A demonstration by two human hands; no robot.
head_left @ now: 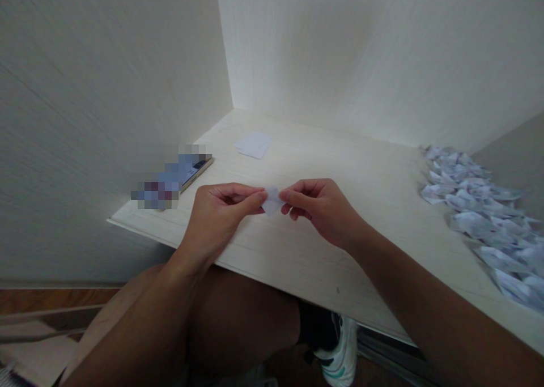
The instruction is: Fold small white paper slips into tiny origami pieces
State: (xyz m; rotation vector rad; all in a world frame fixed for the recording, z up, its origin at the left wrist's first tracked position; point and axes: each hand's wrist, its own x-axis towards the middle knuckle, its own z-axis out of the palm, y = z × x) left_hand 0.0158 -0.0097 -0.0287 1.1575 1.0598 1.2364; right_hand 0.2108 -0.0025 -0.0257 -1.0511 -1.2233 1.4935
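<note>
A small folded piece of white paper (272, 201) is pinched between both my hands just above the pale wooden desk (340, 166). My left hand (219, 214) grips its left edge with thumb and fingers closed. My right hand (321, 205) pinches its right edge, fingers curled. The paper is mostly covered by my fingertips, so its folded shape is unclear.
A small stack of white paper squares (254, 144) lies toward the back of the desk. A phone (193, 171) rests at the left edge. A heap of several folded paper figures (480, 211) runs along the right side. Walls enclose the desk at left and back.
</note>
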